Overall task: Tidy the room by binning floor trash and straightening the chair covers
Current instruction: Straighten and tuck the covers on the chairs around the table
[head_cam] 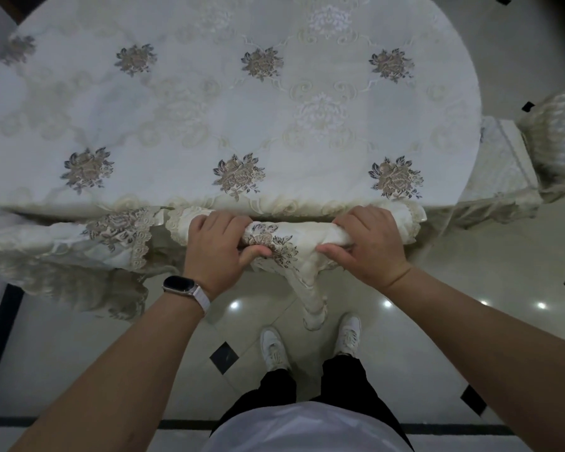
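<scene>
– where's the chair cover (302, 231) now?
– right in front of me, bunched along the chair's top, just beside the near edge of the flowered tablecloth (183, 125).
– and your hands?
– both curl tight around it. my left hand (214, 244) grips the left end, my right hand (369, 244) the right end, thumbs on my side. a tail of it hangs toward my white shoes (274, 350).
</scene>
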Tool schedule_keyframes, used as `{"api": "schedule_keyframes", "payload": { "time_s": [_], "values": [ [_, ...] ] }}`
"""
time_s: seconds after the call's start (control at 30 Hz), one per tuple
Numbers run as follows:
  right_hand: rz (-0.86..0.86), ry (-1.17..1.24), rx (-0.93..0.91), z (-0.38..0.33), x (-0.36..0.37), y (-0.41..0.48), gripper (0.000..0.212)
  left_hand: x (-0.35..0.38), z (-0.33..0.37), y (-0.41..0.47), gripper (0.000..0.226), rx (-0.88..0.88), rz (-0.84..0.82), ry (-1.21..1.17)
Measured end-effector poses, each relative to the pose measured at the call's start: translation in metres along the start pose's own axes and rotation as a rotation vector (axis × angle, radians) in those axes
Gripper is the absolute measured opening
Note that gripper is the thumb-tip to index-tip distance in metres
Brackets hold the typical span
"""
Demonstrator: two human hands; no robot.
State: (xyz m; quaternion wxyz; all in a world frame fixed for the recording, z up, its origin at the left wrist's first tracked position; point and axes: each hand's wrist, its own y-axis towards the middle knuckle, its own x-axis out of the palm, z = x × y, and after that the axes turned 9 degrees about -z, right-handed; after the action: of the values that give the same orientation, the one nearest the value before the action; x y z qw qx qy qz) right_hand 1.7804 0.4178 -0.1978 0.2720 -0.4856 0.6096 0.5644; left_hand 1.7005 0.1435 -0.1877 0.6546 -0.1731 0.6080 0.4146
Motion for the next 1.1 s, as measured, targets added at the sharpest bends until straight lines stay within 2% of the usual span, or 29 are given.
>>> {"api": "schedule_keyframes", "payload": {
  "time_s": [0.3, 0.67, 0.87, 1.1],
  "values": [
    [0.021, -0.031, 0.014, -0.011, 0.008, 0.013, 0.065, -0.006, -0.016, 0.004, 0.072, -0.031, -0.065, -0.002],
    [0.004, -0.019, -0.005, -0.005, 0.009, 0.013, 0.062, 0.002, -0.010, 0.002, 0.060, -0.069, -0.045, -0.173],
    [-0.008, -0.029, -0.009, -0.003, 0.010, 0.012, 0.065, 0.005, -0.011, 0.002, 0.064, -0.069, -0.041, -0.195],
    [-0.048, -0.013, -0.010, -0.005, 0.007, 0.013, 0.066, 0.002, -0.020, 0.004, 0.065, -0.032, -0.122, -0.229]
  ]
}}
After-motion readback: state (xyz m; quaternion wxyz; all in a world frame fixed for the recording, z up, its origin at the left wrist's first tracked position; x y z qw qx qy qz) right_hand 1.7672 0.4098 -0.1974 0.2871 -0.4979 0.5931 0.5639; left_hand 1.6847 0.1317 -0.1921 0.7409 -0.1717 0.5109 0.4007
